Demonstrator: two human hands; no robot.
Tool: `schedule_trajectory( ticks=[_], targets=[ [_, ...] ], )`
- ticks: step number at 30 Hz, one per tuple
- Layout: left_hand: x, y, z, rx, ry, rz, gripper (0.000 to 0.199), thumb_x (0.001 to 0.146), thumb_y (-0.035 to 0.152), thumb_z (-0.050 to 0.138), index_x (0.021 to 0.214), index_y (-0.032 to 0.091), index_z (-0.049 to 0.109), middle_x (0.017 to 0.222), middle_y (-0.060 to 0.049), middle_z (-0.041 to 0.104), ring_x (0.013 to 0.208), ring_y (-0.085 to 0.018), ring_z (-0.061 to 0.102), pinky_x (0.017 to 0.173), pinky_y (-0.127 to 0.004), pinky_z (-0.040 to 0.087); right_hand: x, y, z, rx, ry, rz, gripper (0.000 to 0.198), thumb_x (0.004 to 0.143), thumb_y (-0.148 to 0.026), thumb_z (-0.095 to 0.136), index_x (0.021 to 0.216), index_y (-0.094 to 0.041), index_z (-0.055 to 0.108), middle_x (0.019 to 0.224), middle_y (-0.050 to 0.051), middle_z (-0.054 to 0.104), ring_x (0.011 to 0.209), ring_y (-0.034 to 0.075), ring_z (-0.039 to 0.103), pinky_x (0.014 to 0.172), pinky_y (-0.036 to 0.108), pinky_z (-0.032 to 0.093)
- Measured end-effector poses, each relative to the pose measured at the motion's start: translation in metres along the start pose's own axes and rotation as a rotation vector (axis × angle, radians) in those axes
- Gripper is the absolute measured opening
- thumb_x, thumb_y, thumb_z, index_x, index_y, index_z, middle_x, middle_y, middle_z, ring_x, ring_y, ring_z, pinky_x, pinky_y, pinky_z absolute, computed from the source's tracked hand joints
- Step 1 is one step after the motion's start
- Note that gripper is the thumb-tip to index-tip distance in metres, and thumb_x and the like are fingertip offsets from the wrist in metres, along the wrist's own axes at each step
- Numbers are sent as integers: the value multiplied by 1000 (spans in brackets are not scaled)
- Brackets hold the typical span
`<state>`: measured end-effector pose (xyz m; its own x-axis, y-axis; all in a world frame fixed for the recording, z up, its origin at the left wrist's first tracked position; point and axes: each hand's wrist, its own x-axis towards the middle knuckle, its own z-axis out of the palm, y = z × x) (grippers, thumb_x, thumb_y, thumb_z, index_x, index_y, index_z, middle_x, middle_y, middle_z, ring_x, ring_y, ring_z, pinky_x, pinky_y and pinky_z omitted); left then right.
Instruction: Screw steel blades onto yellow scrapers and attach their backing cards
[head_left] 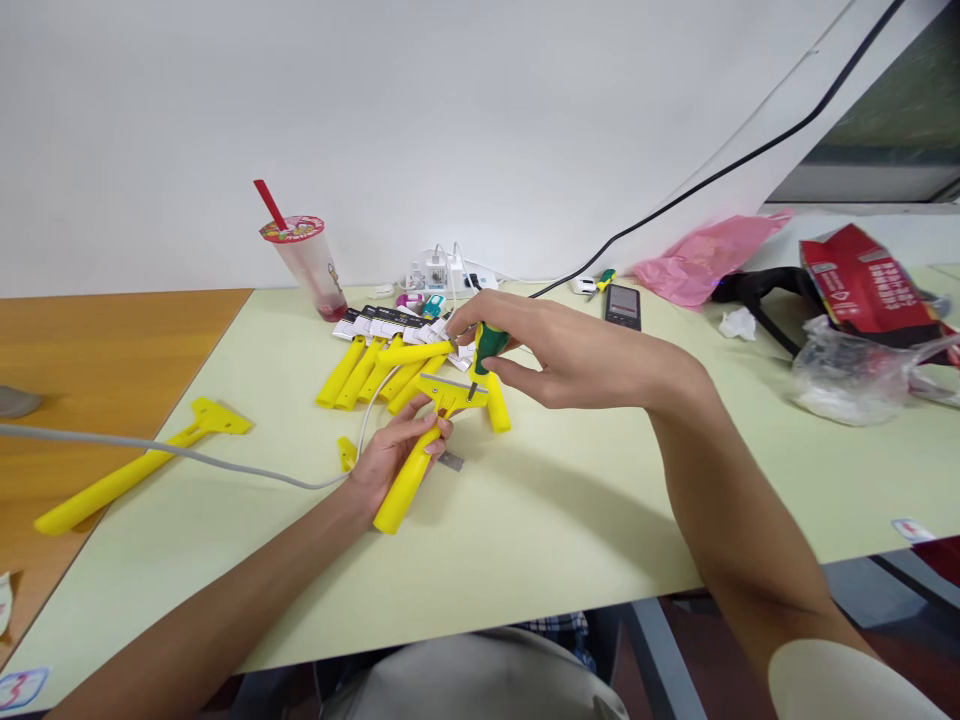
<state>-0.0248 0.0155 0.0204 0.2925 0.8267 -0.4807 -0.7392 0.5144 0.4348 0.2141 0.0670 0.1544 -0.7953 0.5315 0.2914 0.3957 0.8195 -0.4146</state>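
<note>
My left hand is closed around the neck of a yellow scraper, whose wide head with a metal strip and screws faces away from me. In my right hand is a green and yellow screwdriver, held from above with its shaft pointing down at the right end of the scraper head. Just beyond my left hand, a flat grey blade lies on the table. A small yellow piece rests left of my left wrist. Several more yellow scrapers with black and white packets lie behind the hands.
A long-handled yellow scraper lies at left, crossed by a grey cable. Behind stand a drink cup with a red straw and a power strip. At right are a phone-like device, a pink bag and a red box.
</note>
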Motion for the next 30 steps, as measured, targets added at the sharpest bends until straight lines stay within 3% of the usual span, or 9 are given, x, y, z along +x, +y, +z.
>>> schedule_trajectory(
  ticks=[5,10,17,24,30],
  targets=[
    [0,-1,0,52,-20,33,43,82,-4,73,116,19,61,113,-12,71,75,-13,70,53,-18,50,3,0,-1,-15,31,-23,26,105,-22,62,130,-24,70,127,8,77,108,25,71,90,37,52],
    [0,-2,-1,98,-38,22,43,83,0,75,118,20,60,113,-12,71,75,-12,68,56,-18,51,5,2,1,-40,81,-22,15,106,-31,68,119,-23,72,113,6,79,95,23,69,87,36,49],
    [-1,-2,-1,92,-94,-5,47,78,-1,78,114,21,58,110,-10,70,72,-11,65,54,-17,47,1,0,1,-2,27,-29,32,105,-26,63,136,-25,64,134,11,72,110,27,68,93,40,53],
    [-3,-2,0,126,-105,3,42,80,0,76,112,21,59,104,-7,68,70,-10,64,53,-17,47,5,-1,2,-22,66,-39,15,106,-31,66,119,-24,68,115,6,76,99,24,67,89,37,49],
    [-1,-2,0,108,-66,19,45,78,-1,76,112,22,58,101,-6,68,71,-11,66,51,-17,47,3,-3,1,21,-27,3,24,102,-20,66,126,-25,64,122,7,74,100,23,67,84,34,49]
  ],
)
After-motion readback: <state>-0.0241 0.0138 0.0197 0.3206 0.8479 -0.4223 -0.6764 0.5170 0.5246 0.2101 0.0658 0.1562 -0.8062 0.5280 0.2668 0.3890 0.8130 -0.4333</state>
